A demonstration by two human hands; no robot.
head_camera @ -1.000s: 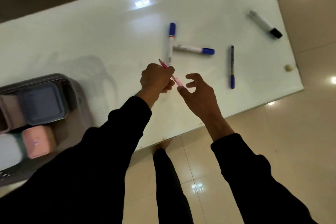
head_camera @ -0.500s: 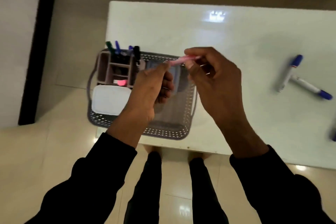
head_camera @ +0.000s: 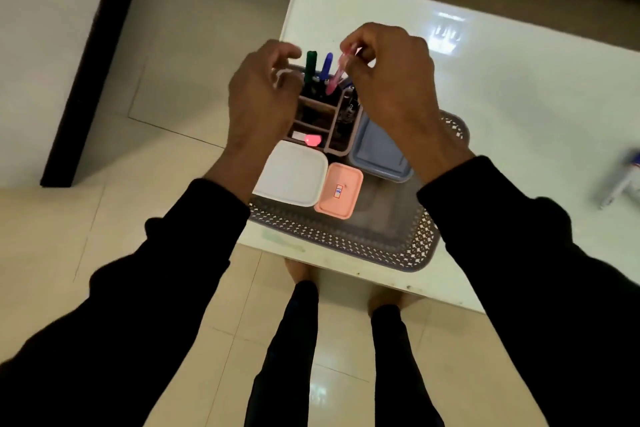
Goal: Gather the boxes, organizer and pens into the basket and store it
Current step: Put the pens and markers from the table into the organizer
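While the right hand (head_camera: pixel 388 80) pinches a pink pen (head_camera: pixel 337 74), the left hand (head_camera: pixel 263 94) seems loosely open over the glossy white table (head_camera: pixel 519 97).

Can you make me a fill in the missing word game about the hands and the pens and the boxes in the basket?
1. The right hand pinches a ____ pen above the organizer.
2. The small pink box lies right beside the ____ box.
3. The boxes and the organizer all sit inside the ____.
4. The left hand holds ____.

Missing words: pink; white; basket; nothing
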